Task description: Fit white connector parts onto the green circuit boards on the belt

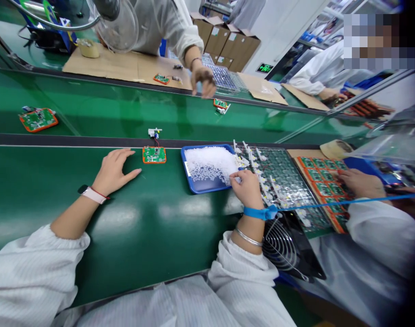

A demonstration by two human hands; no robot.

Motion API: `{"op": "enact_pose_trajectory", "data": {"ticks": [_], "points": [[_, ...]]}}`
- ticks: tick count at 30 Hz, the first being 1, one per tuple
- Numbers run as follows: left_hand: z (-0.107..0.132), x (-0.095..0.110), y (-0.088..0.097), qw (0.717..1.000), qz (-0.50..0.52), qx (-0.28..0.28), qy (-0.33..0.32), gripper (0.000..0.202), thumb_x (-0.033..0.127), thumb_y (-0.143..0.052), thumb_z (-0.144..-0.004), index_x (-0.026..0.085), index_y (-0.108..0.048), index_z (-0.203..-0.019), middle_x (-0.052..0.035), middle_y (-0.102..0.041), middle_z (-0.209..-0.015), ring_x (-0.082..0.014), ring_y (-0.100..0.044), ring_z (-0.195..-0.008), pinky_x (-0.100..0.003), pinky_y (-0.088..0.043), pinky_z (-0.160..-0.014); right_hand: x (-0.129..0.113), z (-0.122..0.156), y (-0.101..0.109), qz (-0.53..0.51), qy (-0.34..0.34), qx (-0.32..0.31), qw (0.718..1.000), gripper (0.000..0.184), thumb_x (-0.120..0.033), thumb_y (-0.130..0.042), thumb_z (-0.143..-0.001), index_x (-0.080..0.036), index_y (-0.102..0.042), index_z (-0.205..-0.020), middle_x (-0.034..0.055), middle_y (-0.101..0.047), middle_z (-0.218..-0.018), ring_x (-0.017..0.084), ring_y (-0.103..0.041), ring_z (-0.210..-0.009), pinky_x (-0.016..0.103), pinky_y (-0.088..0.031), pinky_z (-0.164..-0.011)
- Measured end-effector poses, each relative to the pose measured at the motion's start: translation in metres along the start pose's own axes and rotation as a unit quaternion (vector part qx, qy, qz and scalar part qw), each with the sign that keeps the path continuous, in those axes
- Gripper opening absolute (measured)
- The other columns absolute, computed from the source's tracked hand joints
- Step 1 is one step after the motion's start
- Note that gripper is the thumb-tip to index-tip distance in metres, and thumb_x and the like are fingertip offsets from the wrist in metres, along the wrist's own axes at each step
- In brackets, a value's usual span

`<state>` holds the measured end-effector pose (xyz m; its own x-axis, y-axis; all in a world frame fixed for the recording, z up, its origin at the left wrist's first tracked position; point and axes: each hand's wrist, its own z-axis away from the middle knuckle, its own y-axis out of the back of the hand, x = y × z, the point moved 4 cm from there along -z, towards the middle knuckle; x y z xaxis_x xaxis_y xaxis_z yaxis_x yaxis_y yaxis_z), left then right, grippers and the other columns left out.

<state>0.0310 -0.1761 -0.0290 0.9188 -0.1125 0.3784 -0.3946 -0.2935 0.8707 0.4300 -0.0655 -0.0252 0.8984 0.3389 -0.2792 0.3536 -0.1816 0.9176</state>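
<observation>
My left hand lies flat on the green bench top, fingers spread, holding nothing. Just to its right sits a small green circuit board in an orange frame. My right hand reaches into the right edge of a blue tray filled with small white parts. Its fingers are curled down among the parts; what they grip is hidden. A blue strap circles that wrist, with a blue cord running right.
A clear tray of components lies right of the blue tray, a black fan below it. A neighbour's hand rests on orange-framed boards. Across the conveyor, another person's hand works over cardboard. More boards sit on the belt.
</observation>
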Motion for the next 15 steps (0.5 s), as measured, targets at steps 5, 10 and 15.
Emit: {"op": "enact_pose_trajectory", "data": {"ticks": [5, 10, 15], "points": [[-0.031, 0.020, -0.023, 0.998, -0.001, -0.040, -0.058, 0.071, 0.059, -0.057, -0.077, 0.018, -0.039, -0.133, -0.0150, -0.041, -0.139, -0.0323, -0.037, -0.127, -0.046, -0.031, -0.102, 0.000, 0.000, -0.005, 0.008, -0.001, -0.044, 0.999, 0.011, -0.022, -0.058, -0.069, -0.016, -0.066, -0.062, 0.0089, -0.060, -0.071, 0.023, -0.054, -0.075, 0.036, -0.041, -0.075], [-0.050, 0.024, -0.031, 0.997, -0.002, -0.053, -0.062, 0.064, 0.054, -0.055, -0.080, 0.016, -0.044, -0.130, -0.0139, -0.053, -0.128, -0.0311, -0.047, -0.117, -0.044, -0.036, -0.096, -0.002, -0.001, -0.009, 0.002, -0.015, -0.050, 0.999, 0.013, -0.024, -0.060, -0.070, -0.017, -0.066, -0.061, 0.0083, -0.060, -0.070, 0.023, -0.054, -0.075, 0.036, -0.041, -0.076], [-0.051, 0.020, -0.031, 0.997, 0.026, -0.045, -0.059, 0.059, 0.054, -0.056, -0.079, 0.017, -0.049, -0.126, -0.0114, -0.057, -0.125, -0.0297, -0.051, -0.113, -0.041, -0.037, -0.094, -0.001, -0.002, -0.017, 0.025, -0.030, -0.048, 0.998, 0.015, -0.023, -0.057, -0.069, -0.017, -0.065, -0.058, 0.0082, -0.059, -0.068, 0.023, -0.052, -0.074, 0.037, -0.040, -0.076]]}}
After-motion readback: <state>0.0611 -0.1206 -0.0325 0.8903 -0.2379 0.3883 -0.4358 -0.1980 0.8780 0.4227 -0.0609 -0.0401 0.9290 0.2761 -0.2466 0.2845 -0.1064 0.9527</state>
